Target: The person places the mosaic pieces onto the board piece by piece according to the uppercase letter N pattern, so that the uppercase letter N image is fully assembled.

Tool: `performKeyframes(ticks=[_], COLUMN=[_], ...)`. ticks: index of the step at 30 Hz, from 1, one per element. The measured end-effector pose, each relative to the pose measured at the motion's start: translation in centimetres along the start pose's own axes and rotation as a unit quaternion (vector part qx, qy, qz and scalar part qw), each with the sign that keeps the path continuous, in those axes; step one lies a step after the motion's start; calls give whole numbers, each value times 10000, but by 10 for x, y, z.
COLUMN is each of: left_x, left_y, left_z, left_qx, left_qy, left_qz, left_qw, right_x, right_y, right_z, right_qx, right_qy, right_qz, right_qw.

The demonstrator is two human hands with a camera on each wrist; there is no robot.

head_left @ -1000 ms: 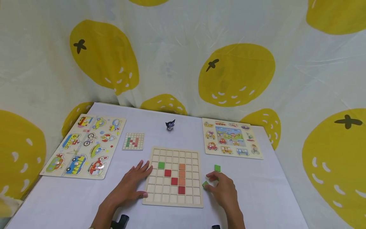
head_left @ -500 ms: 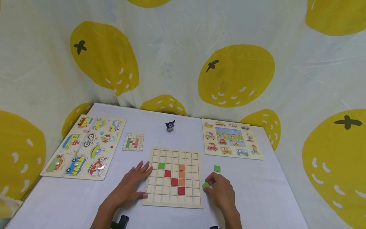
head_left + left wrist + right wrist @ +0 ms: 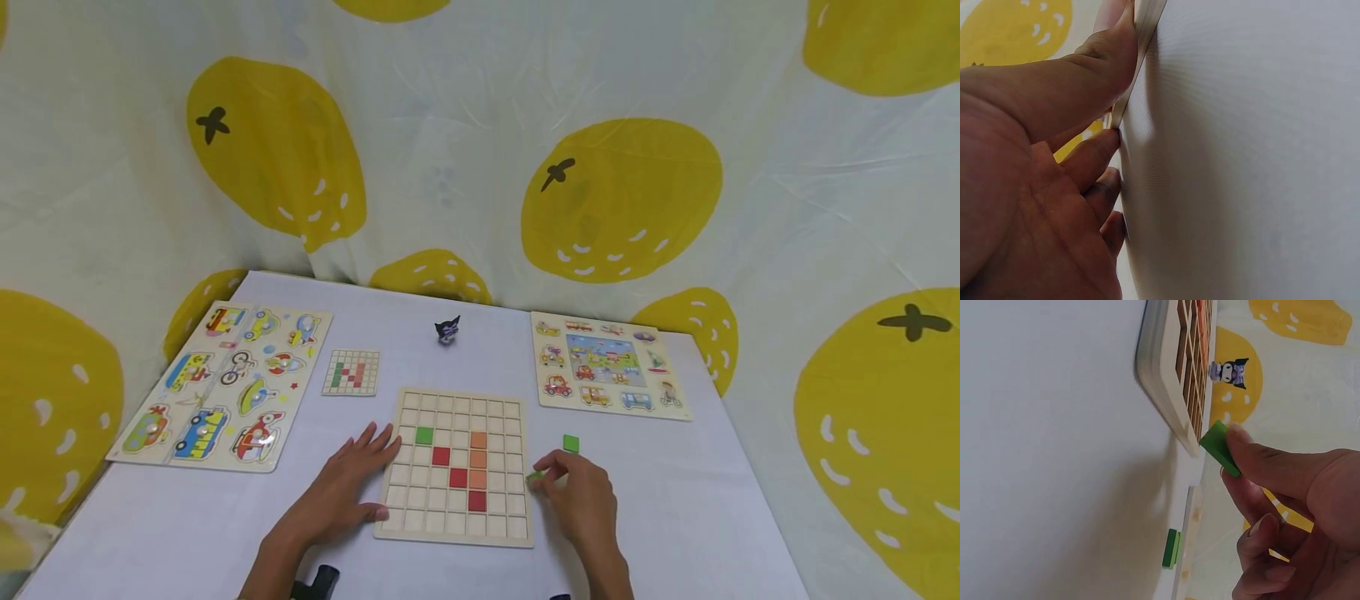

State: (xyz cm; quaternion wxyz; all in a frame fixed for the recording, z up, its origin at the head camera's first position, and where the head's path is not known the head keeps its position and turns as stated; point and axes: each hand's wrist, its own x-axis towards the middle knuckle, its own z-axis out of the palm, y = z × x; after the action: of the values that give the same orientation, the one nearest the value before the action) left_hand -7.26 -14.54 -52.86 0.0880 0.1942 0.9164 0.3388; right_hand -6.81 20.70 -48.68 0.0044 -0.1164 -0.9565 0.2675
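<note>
Forward-down head view, wrist close-ups (grid board point(image 3: 437, 498) in all)

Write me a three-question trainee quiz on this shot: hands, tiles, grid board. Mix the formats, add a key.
1. Multiple choice. What does the right hand pinch?
A) the dark figurine
B) a green tile
C) the small pattern card

2. True or false. The left hand touches the left edge of the grid board.

3. Count. How many tiles of each colour sit in the board's cells?

Key
1: B.
2: True; its fingertips and thumb are at that edge.
3: One seated green tile, three red tiles and three orange tiles.
</note>
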Motion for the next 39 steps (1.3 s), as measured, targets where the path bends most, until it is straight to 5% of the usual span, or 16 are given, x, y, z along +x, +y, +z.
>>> performKeyframes(ticks=[29, 39], left_x=[-2, -1], left_y=[2, 2], left_z=[-1, 0], left_qx=[67, 189], left_qy=[14, 106], left_qz=[17, 145], left_qw=[10000, 9997], right_x=[-10, -3], right_y=[-68, -91], right_z=[35, 55], right_qx=[877, 790], right_qy=[-347, -506], right_qz=[-816, -991], right_qw=[9922, 9906])
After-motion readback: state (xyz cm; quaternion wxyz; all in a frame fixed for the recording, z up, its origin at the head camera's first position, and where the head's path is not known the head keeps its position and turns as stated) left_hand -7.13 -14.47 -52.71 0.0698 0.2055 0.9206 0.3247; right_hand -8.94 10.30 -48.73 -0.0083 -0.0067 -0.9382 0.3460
